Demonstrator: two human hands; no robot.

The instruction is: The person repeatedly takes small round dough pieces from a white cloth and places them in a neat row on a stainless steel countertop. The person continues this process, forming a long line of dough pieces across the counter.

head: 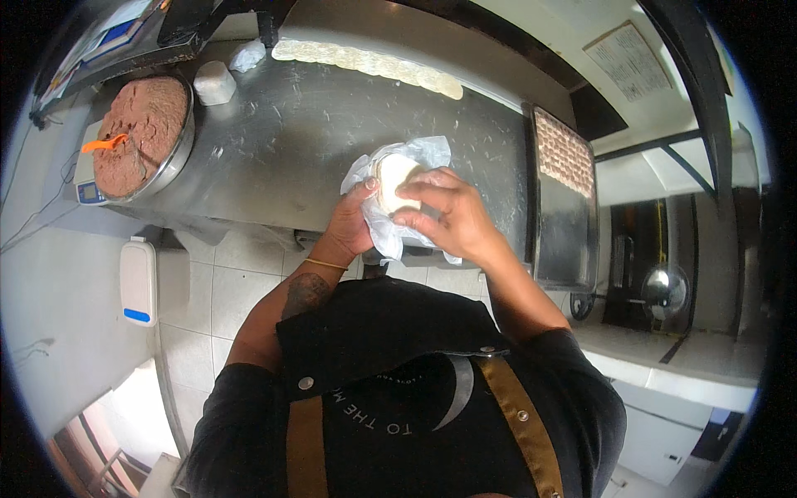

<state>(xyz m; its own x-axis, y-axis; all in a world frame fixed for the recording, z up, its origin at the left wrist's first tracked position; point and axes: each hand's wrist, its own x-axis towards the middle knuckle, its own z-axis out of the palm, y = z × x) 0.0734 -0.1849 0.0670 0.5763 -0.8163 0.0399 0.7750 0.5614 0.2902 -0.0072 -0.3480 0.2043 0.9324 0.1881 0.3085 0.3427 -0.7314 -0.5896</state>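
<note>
My left hand [353,225] holds a stack of round dough wrappers [393,176], wrapped in thin white plastic [429,151], above the front edge of the steel worktable. The thumb presses on the stack's left rim. My right hand [451,211] reaches over from the right, its thumb and fingertips on the top wrapper; whether it has hold of one I cannot tell. Along the back of the table lies an overlapping row of pale dough rounds [367,64]. At the left, an orange-handled utensil [104,144] sticks in a big metal bowl of ground meat [146,124].
The bowl stands on a digital scale [89,192]. Near it are a white wrapped block [215,83] and crumpled plastic [248,56]. At the right, a metal tray [563,249] bears rows of small filled pieces [565,152]. A white bin [138,280] stands below left.
</note>
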